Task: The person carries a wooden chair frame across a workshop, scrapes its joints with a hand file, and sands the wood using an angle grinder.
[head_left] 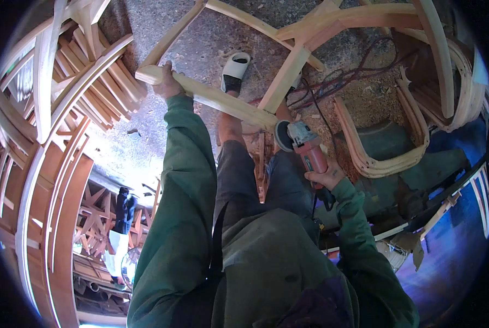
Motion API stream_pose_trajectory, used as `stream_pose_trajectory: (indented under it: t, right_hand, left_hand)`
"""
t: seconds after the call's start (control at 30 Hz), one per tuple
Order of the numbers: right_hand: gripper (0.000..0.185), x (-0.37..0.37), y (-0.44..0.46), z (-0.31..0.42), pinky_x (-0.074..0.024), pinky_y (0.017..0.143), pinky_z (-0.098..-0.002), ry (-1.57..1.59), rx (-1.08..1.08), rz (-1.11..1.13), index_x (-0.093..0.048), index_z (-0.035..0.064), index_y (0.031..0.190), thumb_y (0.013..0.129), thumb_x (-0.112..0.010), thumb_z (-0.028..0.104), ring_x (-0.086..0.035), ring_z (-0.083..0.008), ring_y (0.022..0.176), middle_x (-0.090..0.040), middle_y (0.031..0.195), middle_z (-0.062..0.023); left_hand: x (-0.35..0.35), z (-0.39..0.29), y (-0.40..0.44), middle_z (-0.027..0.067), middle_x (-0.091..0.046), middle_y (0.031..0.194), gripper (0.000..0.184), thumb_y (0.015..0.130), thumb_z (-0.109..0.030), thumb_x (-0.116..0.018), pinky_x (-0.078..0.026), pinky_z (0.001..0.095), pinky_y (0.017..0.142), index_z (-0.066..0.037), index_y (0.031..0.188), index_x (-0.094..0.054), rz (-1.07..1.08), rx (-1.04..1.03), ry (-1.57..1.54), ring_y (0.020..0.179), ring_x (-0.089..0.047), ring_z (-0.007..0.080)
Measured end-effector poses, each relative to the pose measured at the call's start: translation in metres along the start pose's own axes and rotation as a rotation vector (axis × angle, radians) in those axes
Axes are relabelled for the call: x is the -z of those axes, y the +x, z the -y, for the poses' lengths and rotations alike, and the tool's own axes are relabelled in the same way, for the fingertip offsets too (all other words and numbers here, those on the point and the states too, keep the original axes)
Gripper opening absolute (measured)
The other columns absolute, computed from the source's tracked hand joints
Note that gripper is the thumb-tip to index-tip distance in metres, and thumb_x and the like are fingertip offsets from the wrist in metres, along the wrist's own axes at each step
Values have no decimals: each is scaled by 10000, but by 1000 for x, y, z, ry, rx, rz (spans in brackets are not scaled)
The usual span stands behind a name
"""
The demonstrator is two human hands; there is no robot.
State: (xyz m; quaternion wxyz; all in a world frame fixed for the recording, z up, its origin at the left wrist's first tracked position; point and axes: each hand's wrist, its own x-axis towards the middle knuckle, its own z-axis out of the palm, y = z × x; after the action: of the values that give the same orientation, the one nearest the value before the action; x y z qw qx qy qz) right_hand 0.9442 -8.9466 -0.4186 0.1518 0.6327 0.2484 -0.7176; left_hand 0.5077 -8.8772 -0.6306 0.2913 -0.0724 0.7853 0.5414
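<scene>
My left hand [169, 85] grips a pale wooden frame [217, 99] near its left corner, fingers wrapped over the bar that lies across in front of my legs. In my right hand [327, 175] is an angle grinder [311, 152] with a reddish body and a grey metal head. Its round disc [283, 135] is at the right end of that bar, close to the joint with an upright piece [286, 79]. Whether the disc touches the wood or spins, I cannot tell.
Stacked curved wooden parts [94, 82] fill the left side. Bent wooden frames [386, 164] lie at right on sawdust. Red and black cables [337, 85] run across the concrete floor [201, 49]. A person [119, 240] stands in the background at lower left.
</scene>
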Motion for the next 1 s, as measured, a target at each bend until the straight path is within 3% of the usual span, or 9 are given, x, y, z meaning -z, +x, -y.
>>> stream_pose_trajectory:
  t: [0.2, 0.3, 0.37, 0.4, 0.5, 0.6, 0.8, 0.9, 1.0]
  right_hand:
    - [634, 21, -12, -30, -528, 585, -326, 51, -88, 17, -521, 26, 1203, 701, -815, 278, -644, -179, 758, -626, 930, -90]
    - [596, 15, -4, -24, -518, 586, -326, -265, 127, -85, -537, 30, 1174, 705, -812, 276, -636, -176, 695, -629, 887, -87]
    - [552, 1, -1, 4, -515, 573, -303, -65, 30, 9, -532, 34, 1174, 726, -787, 229, -619, -160, 717, -610, 884, -62]
    - [542, -8, 1, 23, -514, 569, -300, 18, 17, 55, -537, 34, 1166, 727, -787, 229, -616, -155, 707, -607, 873, -59]
    - [540, -32, 17, 67, -508, 562, -305, 237, 41, 190, -565, 31, 1125, 710, -812, 273, -613, -148, 637, -611, 817, -69]
    - [464, -56, 53, 82, -459, 480, -255, 138, 281, 174, -527, 39, 1151, 770, -758, 167, -557, -106, 593, -582, 841, -39]
    - [453, -71, 58, 121, -455, 478, -260, 173, 164, 220, -534, 38, 1148, 770, -759, 144, -553, -104, 581, -574, 814, -35]
    - [473, -55, 48, 86, -465, 492, -268, 206, 200, 207, -533, 36, 1168, 771, -761, 158, -561, -111, 587, -581, 826, -40]
    - [517, -32, 22, 47, -507, 521, -305, 148, 71, 133, -565, 35, 1082, 701, -819, 274, -620, -127, 653, -614, 805, -54]
  left_hand:
    - [-2, -3, -4, 88, -527, 683, 447, 723, -280, -775, -503, 337, 444, -4, 985, -539, 22, 32, 0, 514, -542, 211]
    - [-6, -12, -11, 79, -520, 710, 441, 794, -394, -698, -498, 345, 478, -35, 981, -523, 3, 50, -26, 567, -547, 214]
    - [-8, -14, -11, 83, -521, 730, 518, 812, -507, -649, -493, 345, 484, -46, 1005, -514, -42, 75, -50, 579, -544, 217]
    - [-2, -8, -4, 95, -525, 757, 658, 803, -634, -583, -494, 351, 505, -36, 1065, -502, -2, 81, 7, 587, -544, 234]
    - [2, -5, -1, 105, -527, 760, 741, 790, -697, -549, -503, 365, 529, -22, 1090, -495, 32, 100, -13, 605, -553, 246]
    - [0, -8, -3, 107, -523, 748, 772, 786, -733, -516, -509, 382, 548, -18, 1076, -499, 12, 68, 28, 614, -555, 252]
    - [4, -4, 2, 119, -522, 792, 792, 781, -744, -508, -509, 398, 578, -10, 1078, -493, 34, 71, 72, 671, -561, 260]
    - [3, 0, 3, 131, -530, 790, 790, 781, -736, -515, -517, 415, 586, 4, 1055, -500, 19, 68, 6, 677, -569, 266]
    - [-1, -6, -1, 135, -534, 773, 744, 789, -713, -524, -509, 411, 585, -3, 1011, -517, -24, 91, 15, 645, -555, 276]
